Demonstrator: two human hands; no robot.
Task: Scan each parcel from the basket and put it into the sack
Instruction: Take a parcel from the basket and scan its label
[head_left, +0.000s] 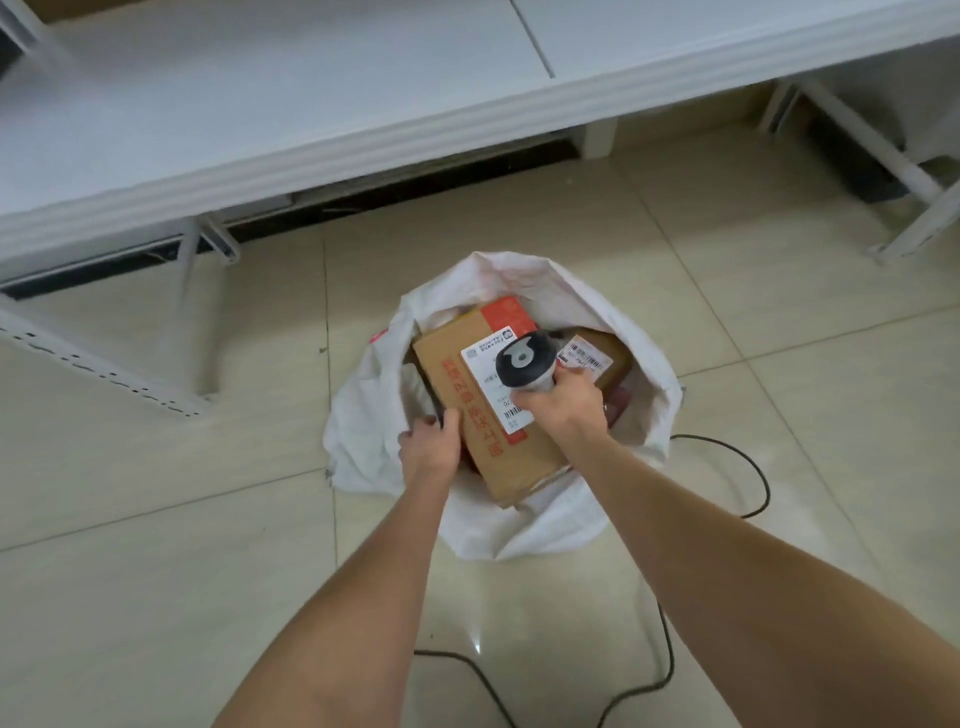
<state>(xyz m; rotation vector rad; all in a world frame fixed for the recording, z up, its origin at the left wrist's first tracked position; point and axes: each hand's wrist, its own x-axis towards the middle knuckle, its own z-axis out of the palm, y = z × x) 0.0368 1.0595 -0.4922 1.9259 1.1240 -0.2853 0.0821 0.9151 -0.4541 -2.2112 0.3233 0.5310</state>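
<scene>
Cardboard parcel lying tilted in the mouth of a white sack on a tiled floor, left hand gripping its near-left edge, fingers curled under, right hand wrapped round a black scanner held over the parcel's white label, cable trailing beside the sack.

Tiled floor — white sack, black cable, shelving feet

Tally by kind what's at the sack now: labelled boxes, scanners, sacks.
Boxes: 2, a big box and a second box beside it
Scanner: 1
Sack: 1
Total: 4
</scene>
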